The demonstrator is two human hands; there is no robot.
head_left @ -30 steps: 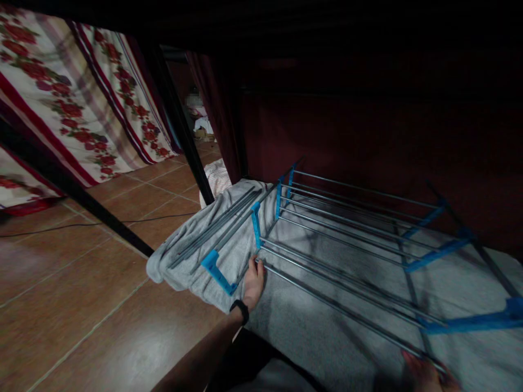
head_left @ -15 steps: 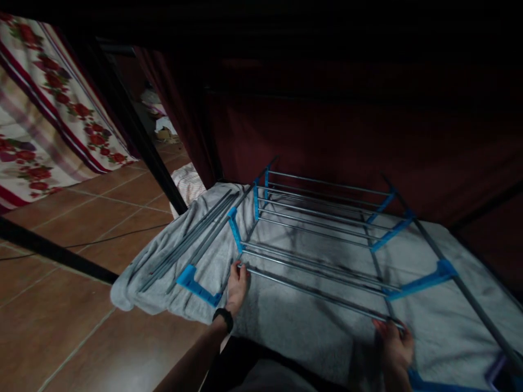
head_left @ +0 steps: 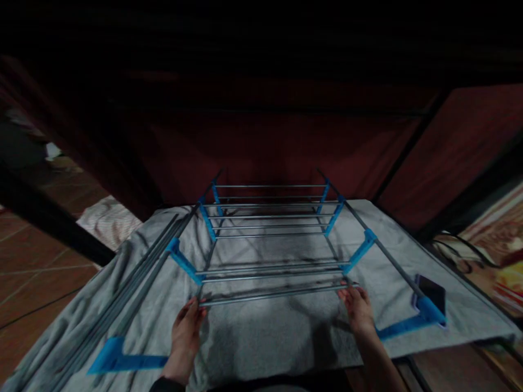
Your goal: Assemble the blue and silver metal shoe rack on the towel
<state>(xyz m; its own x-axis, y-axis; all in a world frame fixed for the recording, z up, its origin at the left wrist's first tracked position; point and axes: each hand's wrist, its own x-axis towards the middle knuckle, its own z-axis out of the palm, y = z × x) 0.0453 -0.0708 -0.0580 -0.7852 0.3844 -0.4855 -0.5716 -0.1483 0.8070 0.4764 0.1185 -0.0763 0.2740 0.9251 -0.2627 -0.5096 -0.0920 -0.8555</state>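
Observation:
A grey metal rod (head_left: 272,295) runs crosswise between my hands. My left hand (head_left: 188,326) is closed around its left end, beside the left side pole of a rack frame. At the rod's other end, my right hand (head_left: 357,310) pinches it with the fingertips, close to the right side pole. The rack (head_left: 272,218) lies on a grey blanket, made of grey tubes with blue plastic connectors and several crossbars. Nearest me are a blue left connector (head_left: 126,362) and a blue right connector (head_left: 408,324), with the held rod a little beyond them.
Several loose grey tubes (head_left: 118,294) lie along the left of the blanket (head_left: 253,343). A phone (head_left: 431,296) rests at the right beneath a connector. Dark red panels (head_left: 261,147) close off the back, and a dark post (head_left: 53,218) stands at the left.
The view has swung to the right, bringing the phone fully into sight. Both hands still hold the rod, whose right end has shifted away from me toward the neighbouring crossbars.

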